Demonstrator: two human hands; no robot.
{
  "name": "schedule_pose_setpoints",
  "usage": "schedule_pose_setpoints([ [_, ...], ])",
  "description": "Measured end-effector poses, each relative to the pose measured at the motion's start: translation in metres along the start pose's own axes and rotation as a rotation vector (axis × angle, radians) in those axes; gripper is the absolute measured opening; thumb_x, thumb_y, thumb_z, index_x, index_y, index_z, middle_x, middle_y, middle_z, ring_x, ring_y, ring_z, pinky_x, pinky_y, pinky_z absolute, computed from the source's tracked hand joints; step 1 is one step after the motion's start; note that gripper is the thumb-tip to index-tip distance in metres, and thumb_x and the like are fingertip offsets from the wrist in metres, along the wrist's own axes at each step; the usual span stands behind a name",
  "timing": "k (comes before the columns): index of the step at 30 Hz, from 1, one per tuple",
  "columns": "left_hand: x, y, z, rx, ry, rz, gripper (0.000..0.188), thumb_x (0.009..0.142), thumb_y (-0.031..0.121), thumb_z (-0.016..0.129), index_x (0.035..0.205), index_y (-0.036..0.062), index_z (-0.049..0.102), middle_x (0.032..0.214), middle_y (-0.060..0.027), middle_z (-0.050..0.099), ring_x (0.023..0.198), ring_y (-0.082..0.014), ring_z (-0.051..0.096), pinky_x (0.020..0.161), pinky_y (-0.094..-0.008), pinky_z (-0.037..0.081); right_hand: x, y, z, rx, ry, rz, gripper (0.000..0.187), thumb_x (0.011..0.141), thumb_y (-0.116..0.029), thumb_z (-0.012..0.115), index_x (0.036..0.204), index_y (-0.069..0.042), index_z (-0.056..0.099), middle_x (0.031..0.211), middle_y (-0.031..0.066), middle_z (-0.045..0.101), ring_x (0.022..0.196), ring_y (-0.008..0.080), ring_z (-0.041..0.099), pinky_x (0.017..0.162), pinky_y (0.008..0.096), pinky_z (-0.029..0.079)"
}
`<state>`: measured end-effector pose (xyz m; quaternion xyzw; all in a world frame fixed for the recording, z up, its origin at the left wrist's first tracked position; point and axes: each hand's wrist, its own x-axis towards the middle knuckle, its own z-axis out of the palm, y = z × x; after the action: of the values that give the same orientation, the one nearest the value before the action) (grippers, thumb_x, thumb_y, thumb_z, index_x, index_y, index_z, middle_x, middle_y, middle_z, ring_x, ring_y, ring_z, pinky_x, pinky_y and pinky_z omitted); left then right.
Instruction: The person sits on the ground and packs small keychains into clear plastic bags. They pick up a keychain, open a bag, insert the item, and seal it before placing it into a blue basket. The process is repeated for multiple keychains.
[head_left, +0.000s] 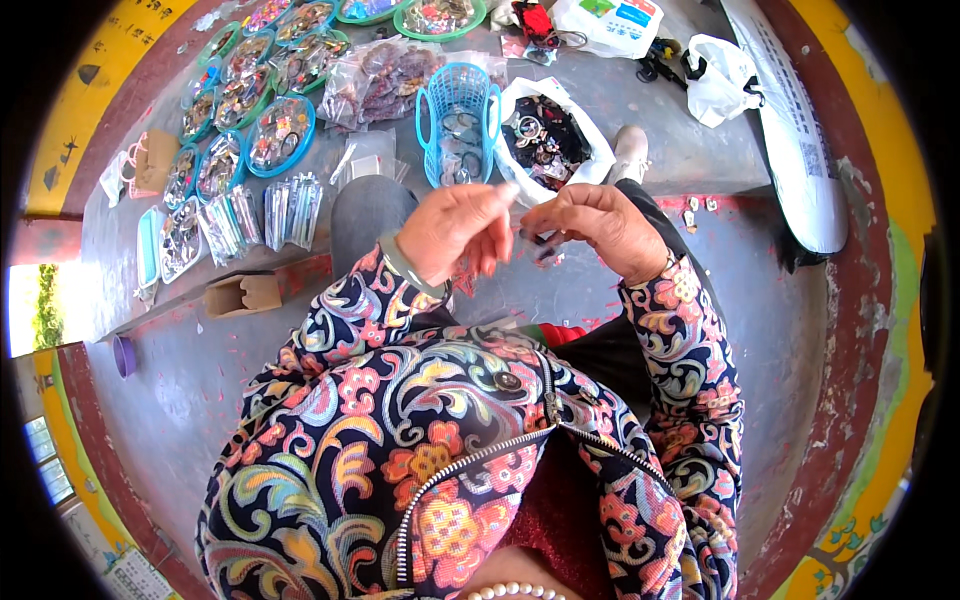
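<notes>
My left hand is raised over my lap, its fingers loosely bent and apart. Nothing clear shows between them, though motion blurs the tips. A short gap away, my right hand is pinched around a small dark object, too blurred to name. Beyond both hands stands a blue plastic basket with clear bags and small items inside. To its right, a white plastic bag lies open, filled with dark and shiny small pieces, possibly hair accessories.
Blue and green trays of small goods crowd the left of the grey platform. Closer in are clear-wrapped bundles and a small cardboard box. Tied white bags sit far right, beside a long white panel.
</notes>
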<state>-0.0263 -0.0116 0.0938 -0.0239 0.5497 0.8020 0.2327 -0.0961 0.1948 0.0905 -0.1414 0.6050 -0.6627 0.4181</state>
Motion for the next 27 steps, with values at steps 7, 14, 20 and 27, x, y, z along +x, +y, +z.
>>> schedule_pose_setpoints([
  [7,0.015,-0.021,-0.015,-0.099,-0.072,0.169,0.042,0.084,0.033,0.056,0.109,0.0011,0.048,0.103,-0.0067,0.054,0.094,-0.0122,0.051,0.081,-0.0274,0.04,0.005,0.02,-0.014,0.36,-0.07,-0.219,0.038,0.082,-0.033,0.052,0.097,0.002,0.055,0.099,0.0168,0.06,0.095,0.024,0.057,0.086,0.0347,0.043],
  [14,0.016,-0.033,-0.002,-0.004,-0.159,-0.032,0.027,0.082,0.01,0.057,0.106,-0.0021,0.052,0.09,-0.0091,0.061,0.08,-0.0148,0.06,0.072,-0.0251,0.047,0.005,0.027,-0.01,0.433,-0.004,-0.152,0.038,0.084,-0.033,0.05,0.102,0.001,0.052,0.099,0.0142,0.059,0.092,0.0225,0.057,0.084,0.0336,0.044],
  [20,0.015,-0.029,0.003,-0.06,0.077,-0.015,0.022,0.082,0.017,0.06,0.098,0.0034,0.057,0.084,-0.0044,0.064,0.075,-0.0096,0.059,0.063,-0.0204,0.042,0.008,0.023,-0.009,0.422,0.12,-0.12,0.033,0.09,-0.032,0.045,0.102,-0.002,0.054,0.094,0.0065,0.059,0.085,0.015,0.056,0.075,0.0284,0.045],
  [27,0.022,-0.048,0.006,-0.224,0.215,0.086,0.019,0.081,0.016,0.061,0.094,0.0053,0.053,0.086,-0.0036,0.061,0.079,-0.0125,0.059,0.062,-0.0227,0.043,0.006,0.022,0.003,0.197,0.137,-0.094,0.024,0.083,-0.02,0.058,0.099,-0.003,0.057,0.086,0.0009,0.06,0.079,0.0089,0.054,0.071,0.0238,0.043],
])
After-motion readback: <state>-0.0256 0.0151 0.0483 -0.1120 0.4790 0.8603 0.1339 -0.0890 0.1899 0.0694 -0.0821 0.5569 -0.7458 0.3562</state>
